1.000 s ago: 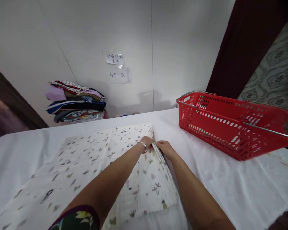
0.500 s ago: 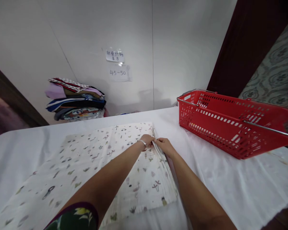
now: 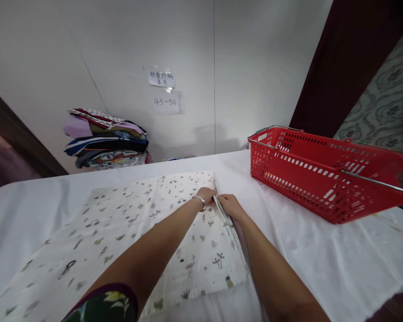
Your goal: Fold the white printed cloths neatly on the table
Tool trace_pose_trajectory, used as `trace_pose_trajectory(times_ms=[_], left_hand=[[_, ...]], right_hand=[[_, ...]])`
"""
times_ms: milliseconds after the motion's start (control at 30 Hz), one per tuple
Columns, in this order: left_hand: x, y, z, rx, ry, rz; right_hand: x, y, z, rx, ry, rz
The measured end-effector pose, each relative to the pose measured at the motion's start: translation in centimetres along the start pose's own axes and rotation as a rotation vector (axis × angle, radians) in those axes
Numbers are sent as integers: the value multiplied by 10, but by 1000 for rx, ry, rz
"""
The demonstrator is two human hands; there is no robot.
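A white printed cloth [image 3: 121,228], patterned with small plants and animals, lies folded in layers over the table. My left hand [image 3: 206,196], with a bracelet at the wrist, pinches the layered right edge of the cloth. Right beside it, my right hand [image 3: 231,206] is closed on the same edge, slightly nearer the basket. The edge is lifted a little between the two hands. My fingertips are partly hidden by the cloth and by each other.
A red perforated basket [image 3: 298,179] with metal handles stands on the right of the white-covered table [image 3: 322,259]. At the back left is a stack of folded fabrics [image 3: 105,143]. Paper signs [image 3: 168,103] hang on the wall behind.
Hardly anything differs. Both hands keep hold of the cloth's right edge, and the fingers have shifted only slightly there.
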State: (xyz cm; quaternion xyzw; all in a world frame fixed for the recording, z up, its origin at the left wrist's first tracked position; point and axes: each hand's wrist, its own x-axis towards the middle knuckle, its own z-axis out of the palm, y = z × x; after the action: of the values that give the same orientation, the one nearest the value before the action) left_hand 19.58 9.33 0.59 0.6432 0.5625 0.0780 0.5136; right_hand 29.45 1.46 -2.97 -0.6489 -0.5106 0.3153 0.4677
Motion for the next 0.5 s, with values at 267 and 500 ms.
trace_pose_trajectory(times_ms=[267, 500], left_hand=[[0, -6, -1, 50, 29, 18], [-8, 5, -7, 251, 143, 35]], right_hand=[[-1, 5, 0, 2, 23, 42], [3, 9, 1, -31, 132, 62]])
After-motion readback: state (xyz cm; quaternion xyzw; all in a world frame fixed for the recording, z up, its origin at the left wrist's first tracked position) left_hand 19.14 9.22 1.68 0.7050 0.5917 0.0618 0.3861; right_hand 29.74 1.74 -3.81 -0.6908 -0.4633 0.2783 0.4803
